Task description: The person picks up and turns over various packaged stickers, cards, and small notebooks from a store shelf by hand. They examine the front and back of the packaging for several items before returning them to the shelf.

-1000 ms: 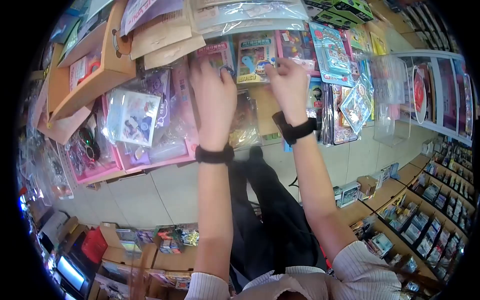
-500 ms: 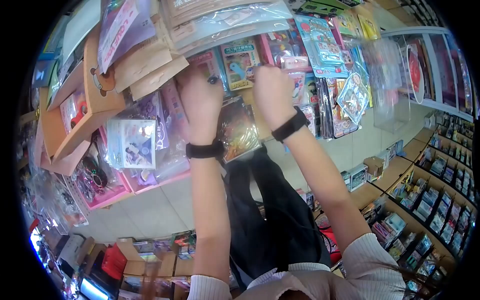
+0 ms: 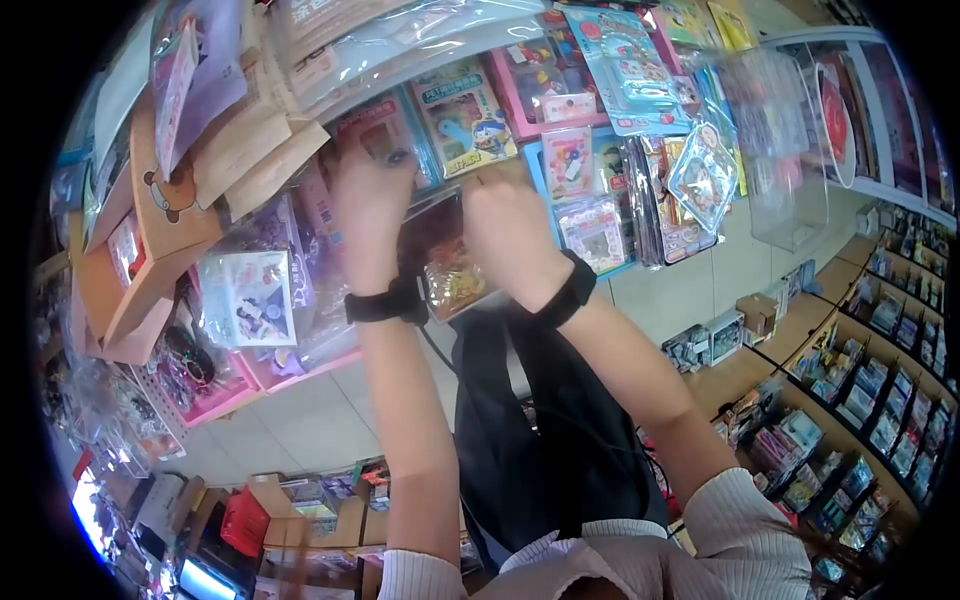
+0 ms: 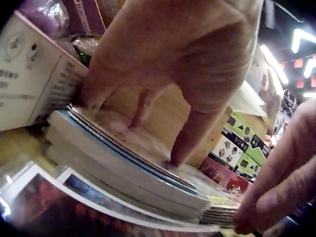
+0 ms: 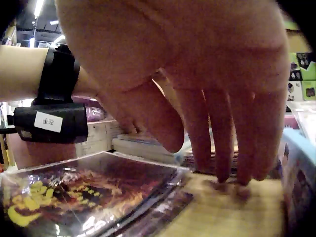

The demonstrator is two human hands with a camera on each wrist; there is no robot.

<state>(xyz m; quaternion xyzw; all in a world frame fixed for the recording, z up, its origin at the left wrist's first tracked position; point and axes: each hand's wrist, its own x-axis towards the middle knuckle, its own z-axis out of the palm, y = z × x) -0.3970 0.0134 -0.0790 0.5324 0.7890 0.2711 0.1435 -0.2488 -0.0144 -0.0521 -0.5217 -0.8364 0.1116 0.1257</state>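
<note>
A: How is the left hand (image 3: 372,215) held?
B: Wide; its fingers are spread downward, and the top of the stack (image 4: 133,170) is touched by their tips.
A: And the right hand (image 3: 515,240)?
B: It is held open as well, fingers straight and pointed down, the thumb set apart. Whether the wood (image 5: 222,210) is touched by the tips cannot be told.
A: Where is the stack placed?
B: Under the left hand, beside the yellow pack (image 3: 465,115).
A: What is seen nearer the body?
B: A dark pack (image 5: 84,192), flame-printed and glossy, is laid flat between the wrists; in the head view it is partly covered by the right hand.
A: And at the right?
B: Small packs are held in the blue tray (image 5: 297,158).
</note>
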